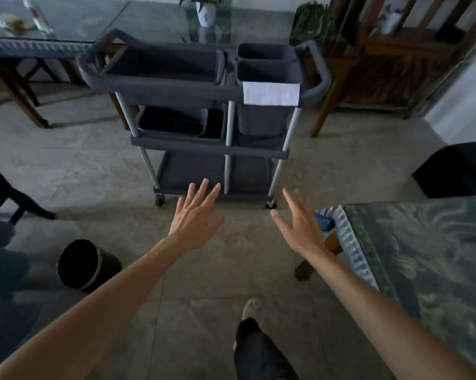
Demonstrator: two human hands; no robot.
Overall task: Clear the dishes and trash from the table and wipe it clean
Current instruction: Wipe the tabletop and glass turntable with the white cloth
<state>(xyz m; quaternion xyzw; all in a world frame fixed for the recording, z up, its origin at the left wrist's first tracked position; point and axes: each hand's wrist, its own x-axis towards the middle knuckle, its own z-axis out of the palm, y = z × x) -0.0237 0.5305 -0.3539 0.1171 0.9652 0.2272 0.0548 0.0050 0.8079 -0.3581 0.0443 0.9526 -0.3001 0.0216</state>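
A grey three-tier service cart stands ahead on the tiled floor, with a large tub and two small bins on top. A white cloth hangs over its front rim at the right. My left hand and my right hand reach toward the cart's lower part, both empty with fingers spread. The glass-topped table with a patterned cloth lies at my right. At the far left a second table carries a plate and wrappers, blurred.
A black waste bin stands on the floor at my left. A dark chair is at the left edge, a black seat at the right. A potted plant sits on the far table. Wooden furniture fills the back right.
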